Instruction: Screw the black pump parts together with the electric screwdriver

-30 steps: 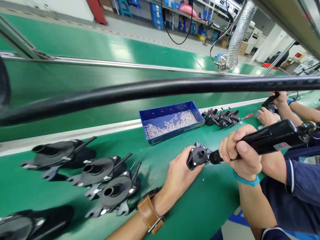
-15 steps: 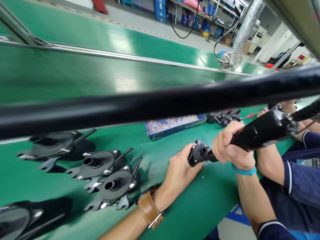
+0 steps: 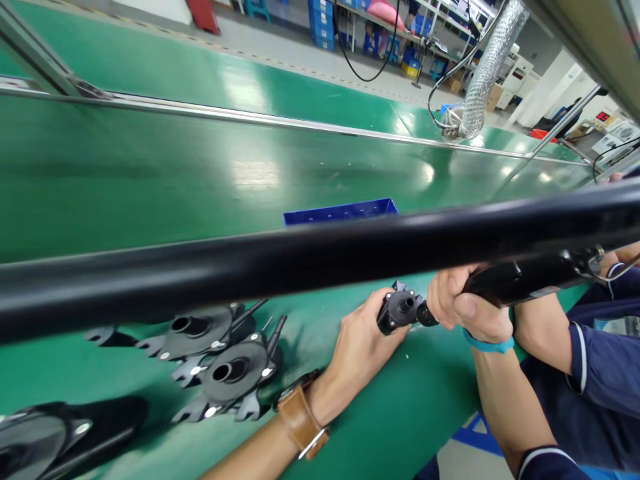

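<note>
My left hand (image 3: 361, 340), with a brown watch strap at the wrist, grips a small black round plastic housing (image 3: 401, 307) with a short spout on its face. My right hand (image 3: 467, 303), wearing a teal wristband, is wrapped round a black electric screwdriver (image 3: 520, 279). The screwdriver's nose meets the right rim of the housing; its bit and any screw there are too small to make out. To the left of my hands, several similar black housings (image 3: 235, 373) with spouts and forked metal tabs lie on the green tabletop (image 3: 400, 413).
A thick black bar (image 3: 250, 263) crosses the view in front of me and covers part of a blue box (image 3: 343, 212). At my right is a co-worker's forearm and dark blue sleeve (image 3: 600, 353). A silver duct (image 3: 493, 70) hangs at the back.
The black bar has shifted lower in view, now covering the screws in the blue box and the housings farther off. Both hands keep their holds and have hardly moved.
</note>
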The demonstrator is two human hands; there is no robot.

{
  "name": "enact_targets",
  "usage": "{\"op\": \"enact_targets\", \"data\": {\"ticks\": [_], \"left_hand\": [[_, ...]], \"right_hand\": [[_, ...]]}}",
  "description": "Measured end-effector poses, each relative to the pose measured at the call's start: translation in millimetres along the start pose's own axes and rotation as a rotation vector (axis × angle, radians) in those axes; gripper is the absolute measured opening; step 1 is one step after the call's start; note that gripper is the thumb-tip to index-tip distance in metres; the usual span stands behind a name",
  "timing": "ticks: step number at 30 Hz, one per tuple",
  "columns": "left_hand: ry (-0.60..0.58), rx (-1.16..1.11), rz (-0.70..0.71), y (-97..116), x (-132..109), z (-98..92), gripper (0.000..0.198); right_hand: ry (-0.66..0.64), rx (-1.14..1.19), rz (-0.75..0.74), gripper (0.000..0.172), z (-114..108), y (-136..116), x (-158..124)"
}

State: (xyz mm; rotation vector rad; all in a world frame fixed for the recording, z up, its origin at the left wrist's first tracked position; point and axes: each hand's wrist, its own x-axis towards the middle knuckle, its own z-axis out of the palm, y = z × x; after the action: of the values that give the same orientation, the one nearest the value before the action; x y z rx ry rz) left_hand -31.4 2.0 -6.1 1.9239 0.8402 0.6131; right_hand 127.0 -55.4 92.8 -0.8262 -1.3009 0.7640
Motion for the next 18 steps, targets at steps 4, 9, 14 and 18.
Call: {"op": "enact_targets", "data": {"ticks": [4,9,14,18], "left_hand": [[-0.012,-0.001,-0.006,1,-1,-0.1,0.038],[-0.026,-0.009,0.004,2,0,-2.3,0.045],[0.034,-0.114,-0.079,5,0,-4.2,0.057],[0.122,-0.435,-0.239,13,-5,-9.3,0.072]], "right_hand": [[0.01,0.072,-0.012,0.014,2,4,2],[-0.046,0.205,-0.014,0.016,-2,-10,10],[0.188,0.122,-0.115,0.02,-24,-26,0],[0.481,0.086,-0.033,0.026,-32,5,-6]]}}
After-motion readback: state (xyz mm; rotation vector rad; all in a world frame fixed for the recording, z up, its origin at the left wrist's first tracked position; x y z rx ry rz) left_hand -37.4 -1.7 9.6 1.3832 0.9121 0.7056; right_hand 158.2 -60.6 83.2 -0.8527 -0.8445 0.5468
